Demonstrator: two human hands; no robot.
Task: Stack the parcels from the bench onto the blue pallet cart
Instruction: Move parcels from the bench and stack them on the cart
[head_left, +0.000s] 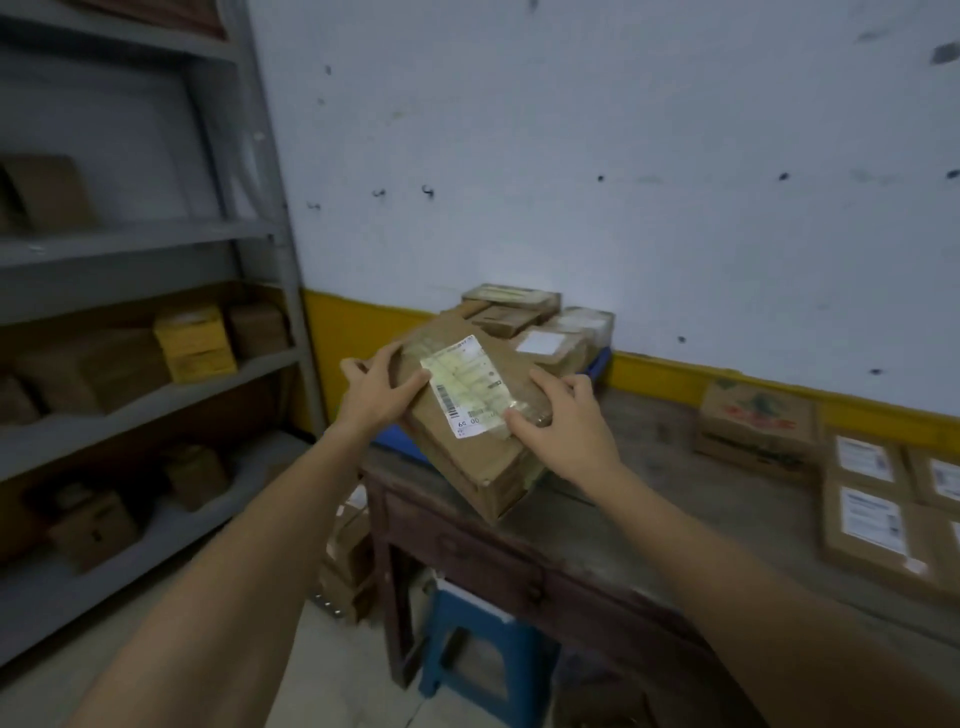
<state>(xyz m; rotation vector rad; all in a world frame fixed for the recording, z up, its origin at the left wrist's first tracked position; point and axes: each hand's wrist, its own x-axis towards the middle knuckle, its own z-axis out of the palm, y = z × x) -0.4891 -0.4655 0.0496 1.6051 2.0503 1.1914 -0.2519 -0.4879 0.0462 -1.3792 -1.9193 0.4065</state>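
Evidently, from the head view, the step in hand was the carry: one brown parcel (467, 457) was off the worktop (649, 493) and tilted in the air above its left end, with the printed label (467, 384) facing up. The left hand (379, 395) gripped the parcel's left edge, its fingers (379, 364) curled over the rim and the thumb lying on top. The right hand (566, 431) gripped the opposite edge the same way, thumb pressed just beside the label.

Just behind the held parcel stood a low stack of parcels (519, 312) on what looked like the blue pallet cart (598, 366), of which only blue edges showed. Well to the right of the held parcel, a printed carton (756, 431) and several flat labelled parcels (872, 525) waited on the worktop, so the task seemed partly done. Left of the held parcel rose grey shelving (156, 244) with boxes, and below it stood a blue stool (483, 649).

The next move probably called for levelling the parcel, carrying it forward over the stack, and setting it flat on a stable spot before both hands let go. The stack looked uneven, so a square, well-supported placement would matter.
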